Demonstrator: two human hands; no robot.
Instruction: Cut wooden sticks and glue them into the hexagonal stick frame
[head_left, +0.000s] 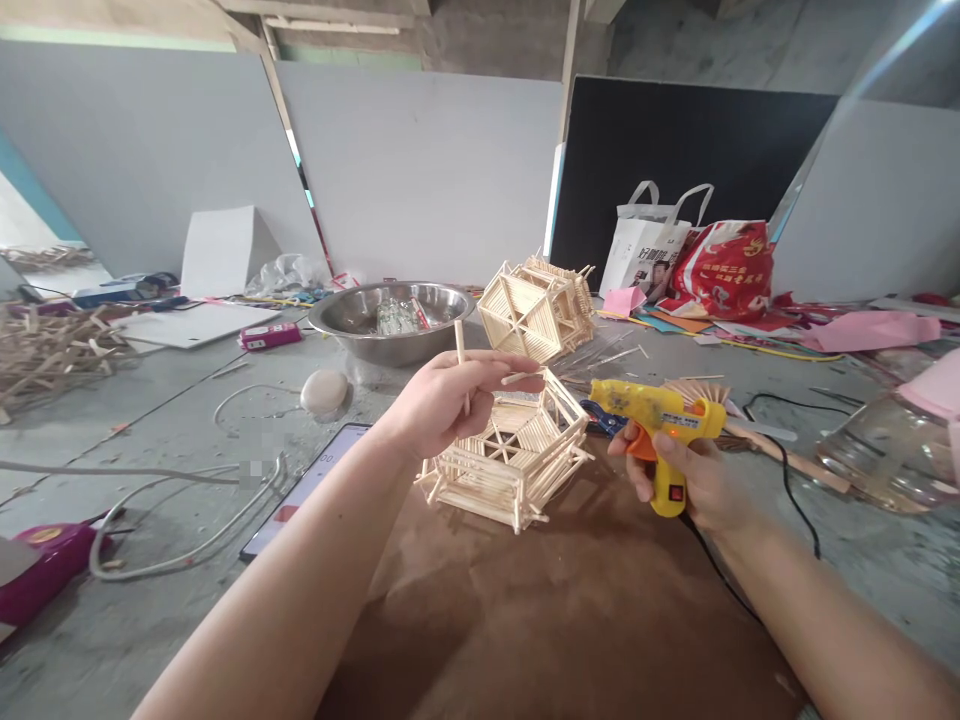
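Head | left fingers (487, 372) closed on sticks (460, 345) over frame (517, 482) edge | right fingers (642, 478) wrapping glue gun (666, 440) | brown sheet (562, 620) nearside

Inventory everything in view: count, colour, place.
Near stick frame: 1, pale, centre
Upright stick: 1, pale, centre
Glue gun: 1, yellow, right
Far stick frame: 1, pale, rear
Basin: 1, silver, rear
Bags: 2, white and red, rear right
Bottle: 1, clear, far right
Paper scraps: many, mixed, rear right
Phone: 1, dark edge, left
Rounded object: 1, white, left
Cables: several, grey left, black right
Small items: 2, purple, left
Boards: 2, white, rear left
Stick pile: 1, pale, far left
Sheet: 1, brown, front
Panels: several, grey and black, rear
Left hand: 1, centre, fingers holding upright stick
Right hand: 1, right, fingers around glue gun
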